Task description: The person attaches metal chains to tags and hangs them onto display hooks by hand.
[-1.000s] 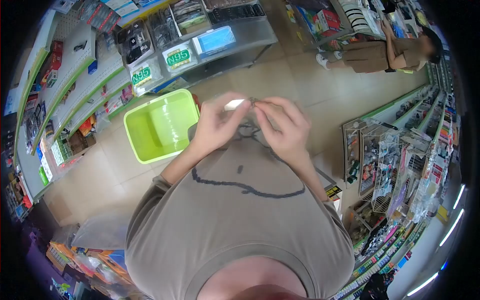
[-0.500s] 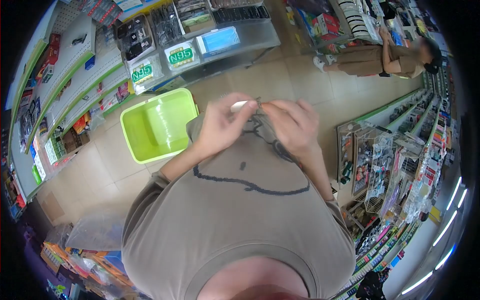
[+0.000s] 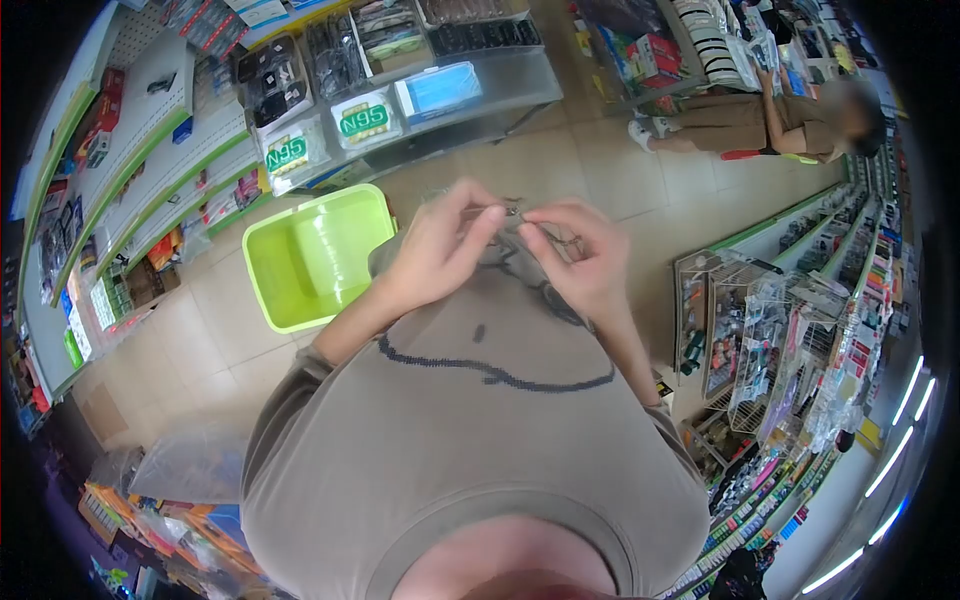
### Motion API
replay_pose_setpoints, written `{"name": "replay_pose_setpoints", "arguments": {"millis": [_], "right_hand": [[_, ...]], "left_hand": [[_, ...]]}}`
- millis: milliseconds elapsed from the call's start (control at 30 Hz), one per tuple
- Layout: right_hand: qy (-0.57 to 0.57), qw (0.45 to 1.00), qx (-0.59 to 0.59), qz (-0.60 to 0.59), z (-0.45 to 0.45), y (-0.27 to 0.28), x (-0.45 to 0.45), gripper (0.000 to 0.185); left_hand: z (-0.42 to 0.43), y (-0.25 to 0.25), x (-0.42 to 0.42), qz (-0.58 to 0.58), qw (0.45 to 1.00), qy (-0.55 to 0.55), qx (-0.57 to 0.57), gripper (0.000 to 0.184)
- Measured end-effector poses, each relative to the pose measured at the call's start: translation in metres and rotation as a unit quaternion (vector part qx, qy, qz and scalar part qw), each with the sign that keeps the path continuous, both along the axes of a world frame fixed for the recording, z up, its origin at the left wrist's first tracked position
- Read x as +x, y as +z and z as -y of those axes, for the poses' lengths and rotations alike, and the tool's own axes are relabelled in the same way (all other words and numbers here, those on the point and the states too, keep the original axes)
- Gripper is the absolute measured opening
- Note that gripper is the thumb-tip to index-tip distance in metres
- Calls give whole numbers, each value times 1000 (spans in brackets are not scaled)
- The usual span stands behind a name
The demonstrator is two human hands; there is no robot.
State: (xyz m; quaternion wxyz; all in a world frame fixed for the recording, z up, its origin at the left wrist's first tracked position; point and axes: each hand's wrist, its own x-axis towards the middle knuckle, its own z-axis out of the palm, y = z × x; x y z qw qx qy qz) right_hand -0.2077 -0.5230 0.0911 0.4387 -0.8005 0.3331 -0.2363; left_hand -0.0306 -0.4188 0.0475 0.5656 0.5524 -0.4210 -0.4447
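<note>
My left hand (image 3: 445, 240) and my right hand (image 3: 580, 255) are raised in front of my chest with their fingertips nearly touching. Between them is a small dark metallic item (image 3: 513, 211), too small to name, pinched from both sides. A thin, chain-like part seems to hang by the fingers of my right hand. Just left of my left wrist, a lime-green basket (image 3: 320, 255) stands on the floor with nothing visible in it.
A display stand (image 3: 400, 140) with N95 packs (image 3: 365, 118) and a blue-white box (image 3: 440, 90) lies ahead. Shelves (image 3: 150, 150) rise at left, wire racks (image 3: 760, 340) at right. Another person (image 3: 740, 120) stands at upper right beside goods.
The white piece seen at my left fingertips earlier no longer shows. My right hand's fingers have shifted slightly, and the thin chain-like part now shows beside them. The other person's arms have moved slightly.
</note>
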Motion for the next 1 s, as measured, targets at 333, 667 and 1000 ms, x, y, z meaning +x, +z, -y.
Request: {"name": "replay_pose_setpoints", "arguments": {"millis": [333, 667, 1000], "right_hand": [[-39, 975, 199, 89, 2, -23, 14, 17], [0, 991, 65, 116, 11, -31, 12, 15], [20, 961, 230, 151, 25, -28, 26, 12]], "left_hand": [[3, -10, 7, 64, 997, 9, -41, 17], [8, -3, 4, 60, 998, 15, -30, 17], [16, 12, 25, 105, 994, -34, -19, 17]]}}
